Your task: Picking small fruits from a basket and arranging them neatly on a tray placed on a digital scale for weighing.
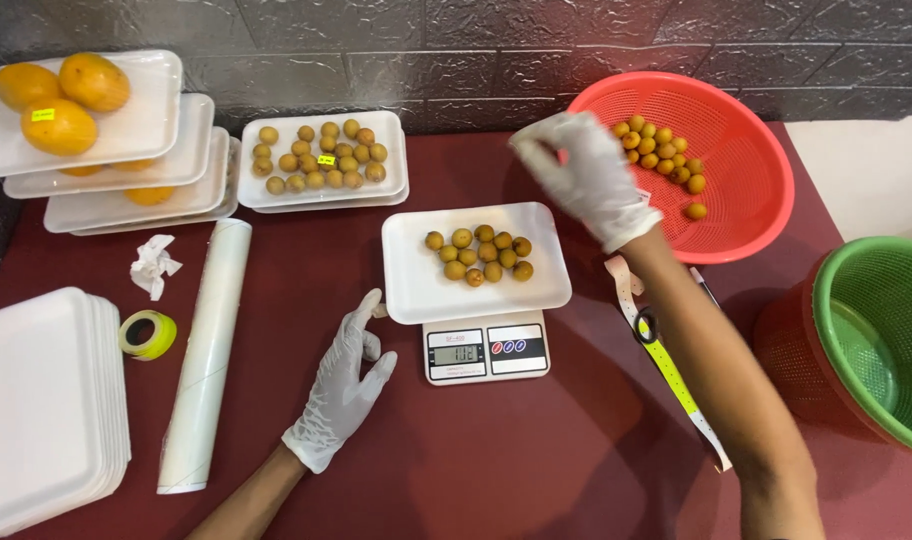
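Both forearms come in from the bottom edge, both hands in white gloves. Landmark: the digital kitchen scale (pixel 486 352) mid-table on the dark red top (pixel 536 460).

My left hand (pixel 344 385) lies flat just left of the scale, fingers spread loose, holding nothing; one fingertip touches or nearly touches the corner of the white foam tray (pixel 416 290) sitting on the scale. That tray holds a small cluster of round yellow-brown fruits (pixel 480 252).

My right hand (pixel 586 175) is raised above and right of the scale, motion-blurred, fingers pinched narrow; can't tell if a fruit is between them. It hangs at the rim of the red plastic basket (pixel 746 170), which has more of the small fruits (pixel 662 155) inside.

Right of the scale: a yellow measuring tape (pixel 666 370) under my right forearm, farther right a green basket (pixel 881 340) nested in a red one.

Behind-left of the scale: a filled fruit tray (pixel 396 150), then stacked trays with mangoes (pixel 61 100).

Left of the scale: a cling-film roll (pixel 208 355), a yellow tape roll (pixel 147 334), crumpled paper (pixel 154 264), a stack of empty foam trays (pixel 41 400).
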